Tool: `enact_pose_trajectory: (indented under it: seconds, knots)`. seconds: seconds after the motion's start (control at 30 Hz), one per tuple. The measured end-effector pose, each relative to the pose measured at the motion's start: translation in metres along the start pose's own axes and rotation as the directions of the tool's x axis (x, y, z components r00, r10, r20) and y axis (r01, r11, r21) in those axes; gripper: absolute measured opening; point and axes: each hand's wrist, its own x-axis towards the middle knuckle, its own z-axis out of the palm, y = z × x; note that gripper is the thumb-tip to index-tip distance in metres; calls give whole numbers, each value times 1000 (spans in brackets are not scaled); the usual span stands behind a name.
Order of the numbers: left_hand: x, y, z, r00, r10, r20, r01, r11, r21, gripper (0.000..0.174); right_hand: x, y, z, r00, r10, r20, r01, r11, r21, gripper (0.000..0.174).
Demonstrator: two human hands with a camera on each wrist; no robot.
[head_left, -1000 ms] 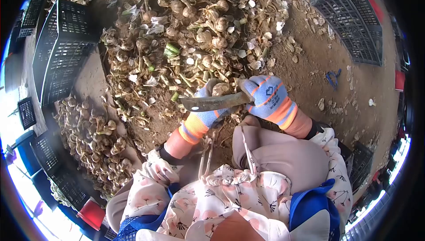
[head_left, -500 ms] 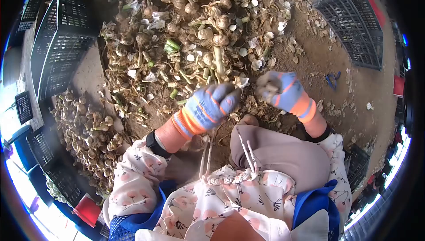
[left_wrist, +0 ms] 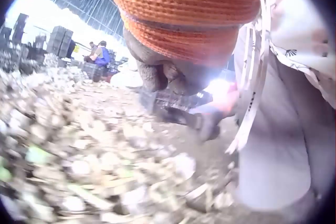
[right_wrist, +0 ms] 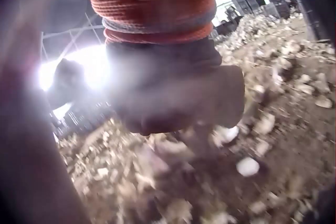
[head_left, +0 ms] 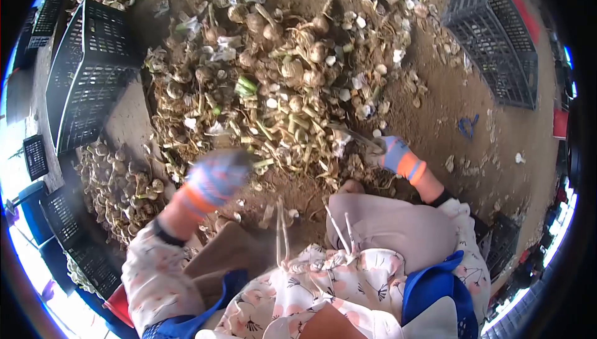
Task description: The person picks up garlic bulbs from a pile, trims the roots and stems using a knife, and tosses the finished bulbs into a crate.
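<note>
Black plastic crate (head_left: 93, 71) stood left of garlic heap (head_left: 292, 121); bulb pile (head_left: 118, 190) lay near-left of heap. Left hand (head_left: 217, 174), gloved and blurred, was at heap's near-left edge; could not tell whether it held anything. Garlic bulbs (head_left: 317, 51) on heap looked light and firm, outer layers probably flaky, apt to slip (best held round body, not by loose paper). Knife (head_left: 353, 135) was at heap's near-right edge, likely stiff and sharp, best taken at handle end, where right hand (head_left: 396, 155) gripped it.
</note>
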Motion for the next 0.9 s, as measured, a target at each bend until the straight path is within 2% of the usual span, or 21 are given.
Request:
enact_pose_trajectory:
  seconds: [0.03,0.07,0.1,0.13,0.17,0.2,0.23,0.27,0.33,0.4,0.43,0.5,0.53,0.6,0.63,0.67,0.7,0.73,0.77,0.83,0.9]
  knots:
    - [-26,-36,-18,986,-160,48,156,984,88,18,4,13,6,989,-24,-147,28,999,22,19]
    - [-44,-42,-50,876,-483,23,467,858,212,27,14,9,3,989,-25,-146,30,999,27,19]
    - [-61,-47,-81,663,-748,-4,705,623,339,40,31,-3,-4,964,-51,-262,119,961,251,19]
    - [-115,-92,-94,754,-641,-144,639,665,387,47,51,-18,-13,925,-53,-377,232,864,447,19]
    - [-145,-95,-107,599,-764,-241,740,413,530,56,66,-46,-29,877,-159,-454,256,953,161,25]
    - [-132,-71,-117,233,-908,-348,863,27,505,66,82,-72,-44,822,-280,-497,244,960,-137,32]
    - [-136,-72,-123,230,-950,-210,880,112,461,71,112,-81,-52,832,-278,-481,160,949,-272,37]
    - [-140,-75,-128,234,-970,-63,895,190,403,75,140,-87,-57,842,-272,-466,72,912,-403,42]
    - [-130,-75,-100,401,-908,-121,831,304,467,68,167,-108,-59,891,-235,-388,69,915,-397,50]
    - [-67,-40,-84,501,-863,68,835,502,225,62,208,-95,-41,828,-393,-401,165,853,-495,60]
    - [-63,-50,-50,754,-650,-89,655,755,37,56,208,-105,-45,875,-315,-368,159,904,-397,59]
    - [4,4,-38,774,-633,18,614,743,-265,57,205,-109,-48,916,-236,-325,138,945,-297,58]
    - [34,25,-32,799,-599,56,584,748,-315,58,202,-102,-43,943,-209,-258,237,968,81,57]
    - [72,42,-10,944,-276,-181,259,959,-112,62,158,-118,-35,962,-213,-170,272,759,591,50]
    - [93,55,-6,966,-174,-192,179,984,9,63,156,-108,-21,897,-398,-192,425,656,624,46]
    - [110,68,-3,979,-71,-189,97,987,131,64,129,-113,-18,913,-348,-214,408,802,436,41]
    - [119,77,9,989,-41,-143,76,966,247,69,94,-132,-18,930,-359,-78,295,603,741,38]
    - [125,82,19,996,-15,-93,48,933,358,73,59,-142,-28,953,-302,-7,231,714,660,37]
    - [126,80,28,980,52,-191,-24,989,149,75,32,-151,-38,952,-304,42,180,664,726,38]
    - [130,81,40,967,-119,-226,21,919,-394,77,6,-145,-42,949,-306,81,127,604,787,39]
    - [128,87,56,931,-330,-158,39,519,-854,79,-8,-126,-40,968,-230,-98,218,583,782,30]
